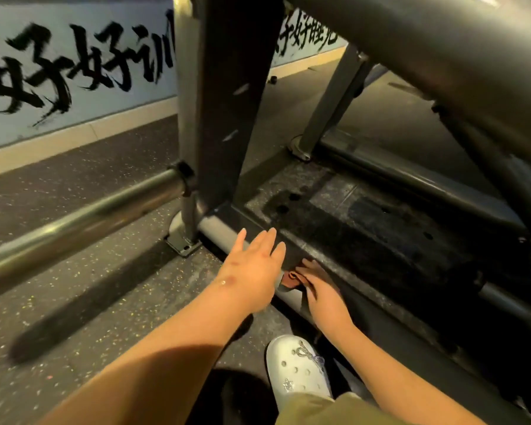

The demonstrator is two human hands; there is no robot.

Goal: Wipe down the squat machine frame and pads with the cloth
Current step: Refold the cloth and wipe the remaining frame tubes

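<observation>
**1 cloth on the low frame tube, 2 hands at work**

2 bare hands are in view, with 1 cloth and 1 shoe. The right hand (322, 289) lies on the brown cloth (292, 279), fingers curved over it, pressing it onto the grey base tube (218, 234) of the squat machine frame. The cloth is crumpled, and its bunched end sticks out to the left, toward the left hand (255, 265). That hand hovers just beside it above the same tube, fingers straight and spread, holding nothing.

The base tube's long axis runs from the upper left, at a bolted foot, down to the lower right under both hands. 1 wide dark upright post (233, 102) rises from it. 1 chrome bar (74, 222) juts out to the left. A dark platform (365, 228) sits beyond the tube. 1 white clog (295, 369) stands on the speckled floor (89, 302).
</observation>
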